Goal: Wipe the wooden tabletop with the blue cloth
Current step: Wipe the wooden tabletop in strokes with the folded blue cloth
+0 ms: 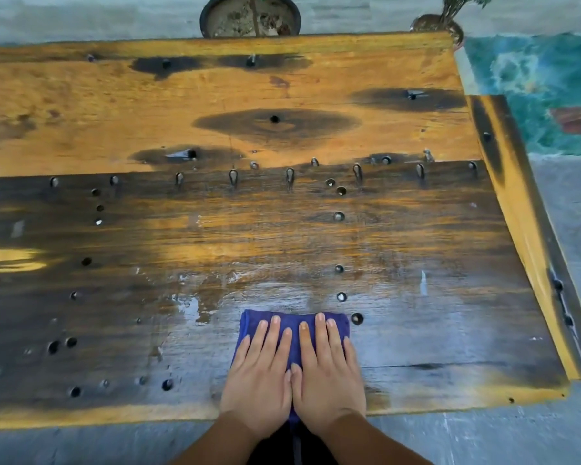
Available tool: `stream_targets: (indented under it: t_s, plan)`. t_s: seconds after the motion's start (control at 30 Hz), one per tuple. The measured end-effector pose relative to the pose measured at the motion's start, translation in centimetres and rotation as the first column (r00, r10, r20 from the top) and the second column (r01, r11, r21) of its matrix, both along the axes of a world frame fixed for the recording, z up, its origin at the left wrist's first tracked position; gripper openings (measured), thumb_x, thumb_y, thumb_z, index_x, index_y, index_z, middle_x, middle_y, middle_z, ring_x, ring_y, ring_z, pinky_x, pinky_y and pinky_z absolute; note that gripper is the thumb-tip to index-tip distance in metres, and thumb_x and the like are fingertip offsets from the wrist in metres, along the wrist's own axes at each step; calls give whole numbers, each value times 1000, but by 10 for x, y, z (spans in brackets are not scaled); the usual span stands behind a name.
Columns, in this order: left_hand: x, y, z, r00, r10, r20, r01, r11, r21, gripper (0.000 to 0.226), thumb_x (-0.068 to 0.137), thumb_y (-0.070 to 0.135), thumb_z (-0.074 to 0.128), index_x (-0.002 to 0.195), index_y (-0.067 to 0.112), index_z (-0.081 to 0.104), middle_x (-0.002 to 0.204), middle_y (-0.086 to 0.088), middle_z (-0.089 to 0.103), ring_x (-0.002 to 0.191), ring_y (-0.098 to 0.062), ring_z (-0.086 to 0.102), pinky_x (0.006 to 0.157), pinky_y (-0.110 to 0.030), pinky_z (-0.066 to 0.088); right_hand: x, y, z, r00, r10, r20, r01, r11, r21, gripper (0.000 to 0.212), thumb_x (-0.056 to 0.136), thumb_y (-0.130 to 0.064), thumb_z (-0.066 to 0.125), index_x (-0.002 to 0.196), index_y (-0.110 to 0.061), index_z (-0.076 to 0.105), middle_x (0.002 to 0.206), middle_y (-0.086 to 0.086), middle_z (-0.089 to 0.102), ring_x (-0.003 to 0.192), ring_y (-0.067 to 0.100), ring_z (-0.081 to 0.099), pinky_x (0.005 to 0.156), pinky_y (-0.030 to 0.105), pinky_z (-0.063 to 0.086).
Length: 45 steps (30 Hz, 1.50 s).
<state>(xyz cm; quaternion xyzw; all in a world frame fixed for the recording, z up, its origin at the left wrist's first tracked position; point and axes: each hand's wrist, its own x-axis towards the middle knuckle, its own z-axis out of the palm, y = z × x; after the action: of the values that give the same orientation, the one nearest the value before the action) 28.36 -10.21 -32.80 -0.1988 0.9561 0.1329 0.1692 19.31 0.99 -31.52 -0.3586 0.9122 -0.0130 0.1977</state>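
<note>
Head view: the blue cloth (294, 325) lies folded near the front edge of the wooden tabletop (282, 229). The left hand (260, 374) and right hand (327, 370) press it flat, fingers straight, side by side, gripping nothing. Wet streaks shine beyond the cloth.

Both hands, left (260, 380) and right (327, 377), pressed flat on blue cloth (294, 325), wet wooden tabletop (282, 236).

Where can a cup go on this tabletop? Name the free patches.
Free: the orange wood between the dark oval stain and the far edge, and the tabletop left of the blue cloth. Crowded: the nail row and the cloth under both hands.
</note>
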Motion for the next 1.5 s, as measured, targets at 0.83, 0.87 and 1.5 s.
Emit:
stream_targets:
  t_s: [0.83,0.87,1.5]
  plan:
    - [-4,-3,11,998,5,-69,0,997,74,61,95,39,34,150,13,28,158,-10,21,146,-26,15,115,-47,12,5,-5,-3,999,-4,-52,7,999,49,64,91,-43,33,145,-12,43,153,16,35,139,33,36,111,50,31]
    - [-3,-3,10,998,-8,-57,11,998,67,61,96,39,30,151,13,21,159,-9,14,147,-25,8,118,-48,8,6,-6,-3,998,-9,-66,12,998,58,64,91,-44,32,146,-12,42,153,16,34,140,33,35,110,51,33]
    - [57,-57,12,1000,13,-25,-12,999,49,61,91,37,35,146,11,40,155,-12,29,143,-28,26,110,-46,17,55,-61,2,999,40,31,-42,996,76,67,90,-47,40,149,-16,37,155,13,32,142,31,32,110,47,18]
